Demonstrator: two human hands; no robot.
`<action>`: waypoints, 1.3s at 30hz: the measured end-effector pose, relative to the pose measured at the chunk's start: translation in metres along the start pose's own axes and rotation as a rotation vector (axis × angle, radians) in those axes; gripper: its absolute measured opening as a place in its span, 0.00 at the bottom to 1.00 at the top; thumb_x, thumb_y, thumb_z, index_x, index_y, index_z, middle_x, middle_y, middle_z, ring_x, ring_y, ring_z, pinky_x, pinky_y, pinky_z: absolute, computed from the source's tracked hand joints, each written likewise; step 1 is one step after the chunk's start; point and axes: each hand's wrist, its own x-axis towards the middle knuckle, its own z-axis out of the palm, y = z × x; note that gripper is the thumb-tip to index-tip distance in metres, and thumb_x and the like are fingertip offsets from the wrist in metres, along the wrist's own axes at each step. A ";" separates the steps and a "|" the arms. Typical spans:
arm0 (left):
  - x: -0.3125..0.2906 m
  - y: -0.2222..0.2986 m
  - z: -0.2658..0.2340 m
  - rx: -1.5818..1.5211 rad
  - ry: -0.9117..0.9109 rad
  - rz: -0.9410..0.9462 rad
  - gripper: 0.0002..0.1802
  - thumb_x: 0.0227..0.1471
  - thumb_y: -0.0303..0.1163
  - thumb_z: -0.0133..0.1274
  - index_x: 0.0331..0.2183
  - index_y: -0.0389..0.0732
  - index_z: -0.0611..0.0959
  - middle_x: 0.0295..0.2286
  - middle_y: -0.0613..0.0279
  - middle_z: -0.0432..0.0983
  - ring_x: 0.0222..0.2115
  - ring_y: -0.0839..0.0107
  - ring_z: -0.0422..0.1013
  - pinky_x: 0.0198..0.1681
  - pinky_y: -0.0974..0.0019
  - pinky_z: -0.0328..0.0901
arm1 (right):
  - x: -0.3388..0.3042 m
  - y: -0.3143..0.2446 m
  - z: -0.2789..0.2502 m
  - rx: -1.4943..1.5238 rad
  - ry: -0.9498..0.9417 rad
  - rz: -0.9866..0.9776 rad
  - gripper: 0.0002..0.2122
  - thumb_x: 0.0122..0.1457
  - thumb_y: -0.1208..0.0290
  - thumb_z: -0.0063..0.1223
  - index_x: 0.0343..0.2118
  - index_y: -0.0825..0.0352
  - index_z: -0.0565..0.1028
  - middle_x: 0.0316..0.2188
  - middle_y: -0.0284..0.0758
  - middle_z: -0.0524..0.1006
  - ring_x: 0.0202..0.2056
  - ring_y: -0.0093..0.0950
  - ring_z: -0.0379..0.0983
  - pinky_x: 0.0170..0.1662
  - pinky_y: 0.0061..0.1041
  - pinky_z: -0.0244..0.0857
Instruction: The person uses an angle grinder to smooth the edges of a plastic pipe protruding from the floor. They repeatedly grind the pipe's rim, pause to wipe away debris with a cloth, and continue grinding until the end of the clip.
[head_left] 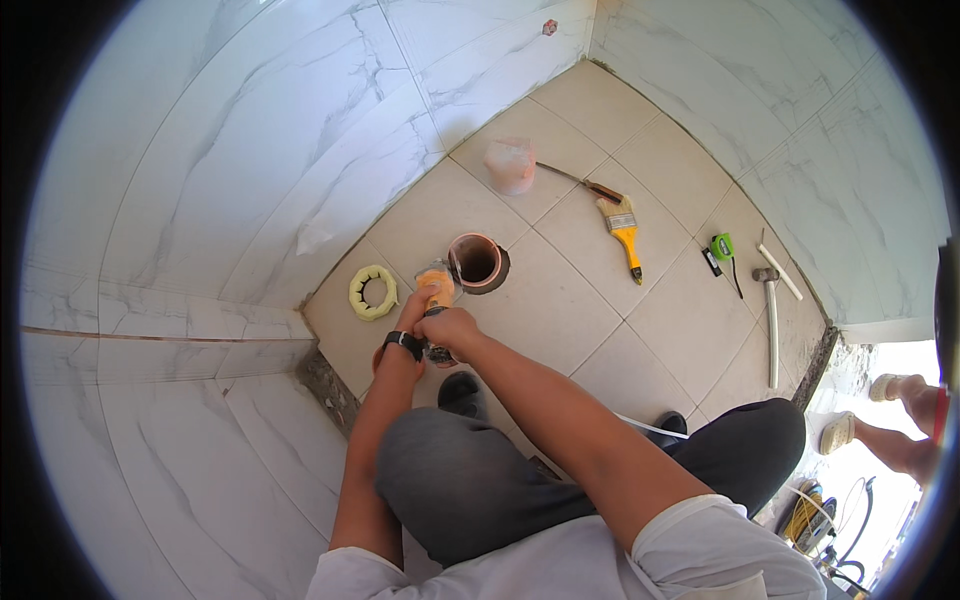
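Observation:
Both of my hands are closed on an orange angle grinder [437, 285], which reaches up to the left rim of a pipe opening [476, 262] in the tiled floor. My left hand [413, 309], with a black watch on its wrist, wraps the grinder's body from the left. Behind it my right hand [450, 328] grips the rear part, hiding much of the tool. The pipe is reddish-brown, and a rough dark gap shows beside its right edge. Left of the grinder, a pale yellow ring [358, 292] with a notched inner edge lies flat.
Beyond the pipe stands a pinkish translucent container [511, 167], beside a thin tool with a brown handle [603, 191]. A yellow-handled paintbrush [622, 232], green tape measure [722, 246] and hammer [772, 320] lie rightward. Marble-patterned walls [300, 130] enclose the corner. Another person's legs [905, 450] appear at right.

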 end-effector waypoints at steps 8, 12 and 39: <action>0.015 0.007 -0.011 0.069 -0.040 -0.003 0.16 0.57 0.41 0.60 0.42 0.41 0.82 0.31 0.64 0.82 0.28 0.70 0.77 0.33 0.66 0.71 | 0.008 -0.001 -0.001 0.029 0.031 -0.006 0.14 0.46 0.69 0.68 0.34 0.70 0.80 0.31 0.39 0.80 0.28 0.33 0.79 0.25 0.40 0.77; 0.012 0.014 -0.011 0.128 -0.015 -0.020 0.17 0.57 0.42 0.60 0.43 0.41 0.82 0.33 0.64 0.82 0.30 0.69 0.78 0.36 0.66 0.71 | 0.008 -0.005 -0.002 0.064 0.016 0.019 0.14 0.46 0.69 0.68 0.34 0.71 0.80 0.31 0.41 0.80 0.27 0.34 0.80 0.23 0.40 0.77; -0.071 0.024 0.047 0.045 0.045 0.025 0.22 0.60 0.47 0.57 0.45 0.38 0.77 0.30 0.58 0.80 0.27 0.68 0.78 0.31 0.65 0.74 | -0.031 0.032 0.002 -0.139 0.245 -0.306 0.37 0.45 0.59 0.70 0.50 0.80 0.64 0.36 0.54 0.80 0.39 0.52 0.81 0.45 0.42 0.76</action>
